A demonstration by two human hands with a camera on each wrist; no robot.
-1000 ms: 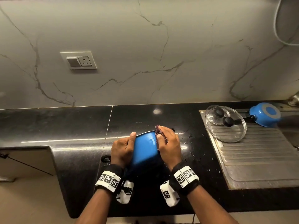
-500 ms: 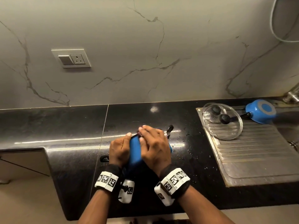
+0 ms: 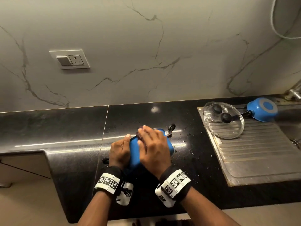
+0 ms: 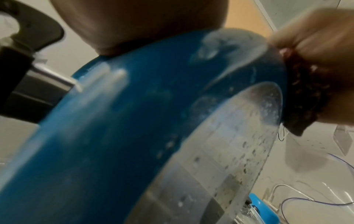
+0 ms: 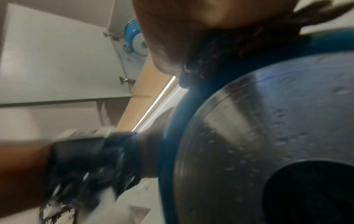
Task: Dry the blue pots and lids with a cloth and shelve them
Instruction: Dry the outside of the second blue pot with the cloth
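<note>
A blue pot [image 3: 134, 154] is tipped on its side on the black counter [image 3: 73, 128], its base towards me. My left hand [image 3: 119, 151] grips its left side, thumb over the wall. My right hand [image 3: 153, 144] lies across the top and holds a dark maroon cloth [image 3: 140, 133] against the pot. In the left wrist view the wet blue pot [image 4: 114, 121] fills the frame, with the cloth [image 4: 310, 97] bunched under the right hand's fingers [image 4: 316, 37] at the rim. The right wrist view shows the pot's dark base [image 5: 268, 136] and the cloth [image 5: 229, 53] under the palm.
Two glass lids [image 3: 228, 128] with black knobs lie on the steel drainboard [image 3: 260, 152] at the right, beside an upturned blue saucepan [image 3: 262, 110]. Water drops dot the counter beside the pot. Another blue pot [image 5: 134, 37] sits in the wall cabinet overhead. A tap [image 3: 294, 93] is at the far right.
My right hand slid the cloth from the pot's right rim leftwards across its top. The left hand kept its grip, and the pot's right handle came into sight.
</note>
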